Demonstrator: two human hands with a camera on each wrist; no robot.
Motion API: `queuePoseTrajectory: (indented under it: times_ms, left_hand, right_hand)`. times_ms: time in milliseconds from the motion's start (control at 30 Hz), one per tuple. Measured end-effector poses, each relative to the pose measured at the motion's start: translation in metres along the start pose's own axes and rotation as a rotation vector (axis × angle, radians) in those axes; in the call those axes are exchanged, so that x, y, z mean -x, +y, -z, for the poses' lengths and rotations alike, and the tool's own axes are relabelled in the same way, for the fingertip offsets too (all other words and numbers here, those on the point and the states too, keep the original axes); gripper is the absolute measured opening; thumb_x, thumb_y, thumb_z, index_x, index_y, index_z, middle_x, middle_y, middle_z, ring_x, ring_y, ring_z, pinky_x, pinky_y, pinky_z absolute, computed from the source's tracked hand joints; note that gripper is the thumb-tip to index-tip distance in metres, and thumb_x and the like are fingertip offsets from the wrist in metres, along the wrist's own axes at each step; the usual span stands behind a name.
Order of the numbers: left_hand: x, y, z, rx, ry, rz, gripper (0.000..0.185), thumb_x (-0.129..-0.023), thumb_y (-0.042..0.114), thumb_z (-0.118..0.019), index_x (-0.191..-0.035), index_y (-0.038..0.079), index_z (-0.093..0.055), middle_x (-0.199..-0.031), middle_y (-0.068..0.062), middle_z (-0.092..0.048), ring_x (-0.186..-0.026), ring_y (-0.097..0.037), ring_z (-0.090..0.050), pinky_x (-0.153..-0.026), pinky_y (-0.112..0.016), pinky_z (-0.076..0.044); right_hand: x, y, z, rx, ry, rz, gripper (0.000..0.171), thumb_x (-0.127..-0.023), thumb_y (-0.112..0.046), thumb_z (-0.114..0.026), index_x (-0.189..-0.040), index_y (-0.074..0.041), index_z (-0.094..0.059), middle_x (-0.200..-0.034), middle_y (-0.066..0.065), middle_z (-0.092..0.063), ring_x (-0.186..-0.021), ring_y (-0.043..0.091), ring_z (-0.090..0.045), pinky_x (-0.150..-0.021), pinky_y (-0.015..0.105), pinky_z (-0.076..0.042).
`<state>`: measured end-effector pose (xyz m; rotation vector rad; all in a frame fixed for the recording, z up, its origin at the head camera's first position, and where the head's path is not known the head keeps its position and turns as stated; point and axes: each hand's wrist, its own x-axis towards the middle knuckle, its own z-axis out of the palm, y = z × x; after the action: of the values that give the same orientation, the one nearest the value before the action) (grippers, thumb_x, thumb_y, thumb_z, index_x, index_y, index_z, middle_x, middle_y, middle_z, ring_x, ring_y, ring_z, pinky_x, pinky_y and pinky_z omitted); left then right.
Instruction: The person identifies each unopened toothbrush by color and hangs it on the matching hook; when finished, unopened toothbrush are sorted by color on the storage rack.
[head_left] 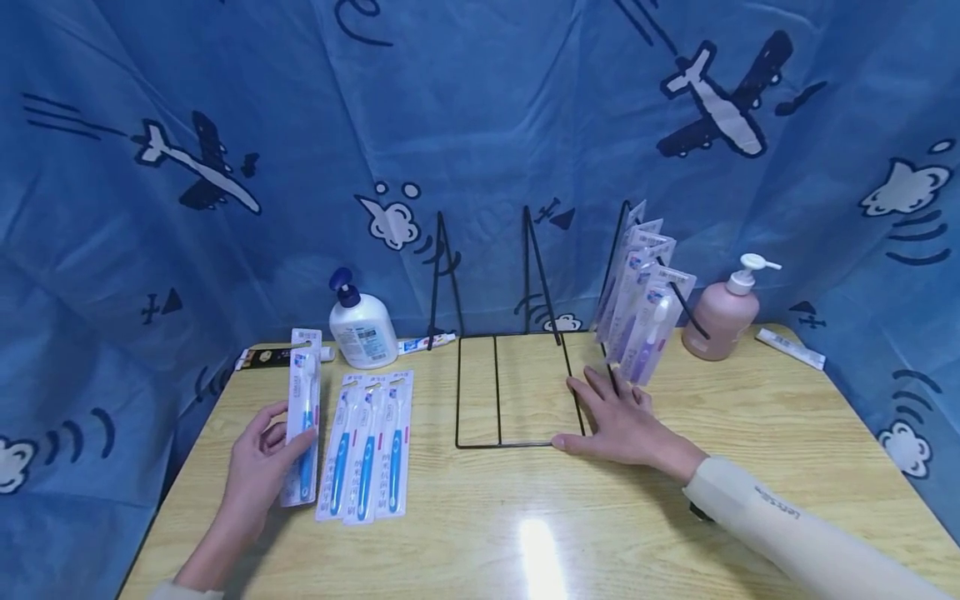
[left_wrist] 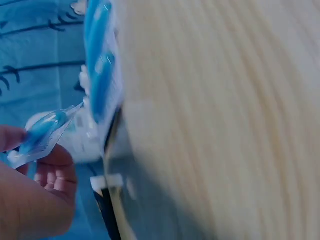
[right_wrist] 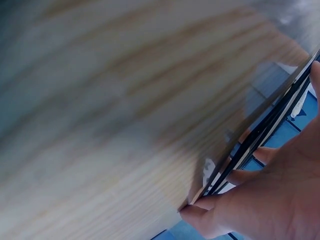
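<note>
On table, left grip (head_left: 258, 467) pinching toothbrush pack (head_left: 303, 417)

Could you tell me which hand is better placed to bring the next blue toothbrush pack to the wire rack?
Probably the left hand: it already holds a blue toothbrush pack, while the right hand lies flat on the wire rack.

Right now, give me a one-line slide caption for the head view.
Left hand holds a blue toothbrush pack; right hand rests flat on the wire rack.

White pump bottle (head_left: 363, 327) seen upper left of table (head_left: 750, 433), pink pump bottle (head_left: 726, 310) upper right, tube (head_left: 790, 347) far right.
</note>
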<state>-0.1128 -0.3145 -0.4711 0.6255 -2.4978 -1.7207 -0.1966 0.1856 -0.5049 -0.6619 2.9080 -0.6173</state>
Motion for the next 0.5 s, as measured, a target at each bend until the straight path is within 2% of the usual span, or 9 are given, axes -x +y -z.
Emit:
queuePoseTrajectory:
  times_ms: [67, 167, 267, 367, 500]
  left_hand:
    - [0.005, 0.006, -0.005, 0.101, 0.009, -0.037, 0.061, -0.105, 0.02, -0.078, -0.158, 0.018, -0.05, -0.13, 0.0, -0.072, -0.102, -0.005, -0.071, -0.083, -0.02, -0.058]
    - [0.015, 0.016, -0.013, 0.232, -0.012, -0.122, 0.058, -0.104, 0.018, -0.079, -0.155, 0.017, -0.052, -0.125, 0.009, -0.074, -0.107, -0.004, -0.073, -0.087, -0.021, -0.06]
    - [0.026, 0.027, -0.022, 0.323, -0.059, -0.222, 0.055, -0.104, 0.013, -0.079, -0.153, 0.013, -0.053, -0.125, 0.008, -0.075, -0.112, -0.008, -0.074, -0.09, -0.024, -0.06]
    - [0.037, 0.038, -0.03, 0.335, -0.087, -0.301, 0.053, -0.105, 0.011, -0.077, -0.152, 0.01, -0.053, -0.129, 0.005, -0.075, -0.115, -0.012, -0.074, -0.092, -0.026, -0.061]
    - [0.052, 0.053, -0.044, 0.317, -0.124, -0.365, 0.05, -0.105, 0.01, -0.076, -0.15, 0.01, -0.054, -0.134, 0.002, -0.074, -0.118, -0.015, -0.074, -0.094, -0.029, -0.06]
  right_hand:
    - [0.001, -0.001, 0.002, -0.007, -0.013, -0.009, 0.103, -0.094, -0.073, -0.07, -0.169, -0.01, -0.041, -0.174, 0.026, -0.029, -0.153, 0.067, -0.019, -0.108, 0.085, -0.025]
    - [0.001, -0.002, 0.003, -0.01, -0.028, -0.014, 0.103, -0.094, -0.075, -0.068, -0.17, -0.011, -0.04, -0.175, 0.026, -0.027, -0.152, 0.066, -0.026, -0.107, 0.085, -0.026]
    - [0.002, -0.003, 0.004, -0.011, -0.036, -0.02, 0.104, -0.094, -0.076, -0.068, -0.17, -0.01, -0.04, -0.175, 0.026, -0.027, -0.152, 0.061, -0.032, -0.106, 0.084, -0.027]
    - [0.003, -0.002, 0.005, -0.005, -0.039, -0.025, 0.103, -0.094, -0.076, -0.067, -0.17, -0.011, -0.04, -0.175, 0.025, -0.027, -0.154, 0.059, -0.03, -0.106, 0.084, -0.027]
    - [0.002, -0.002, 0.005, 0.02, -0.022, -0.024, 0.102, -0.094, -0.075, -0.069, -0.169, -0.011, -0.041, -0.175, 0.025, -0.029, -0.157, 0.062, -0.019, -0.108, 0.085, -0.026]
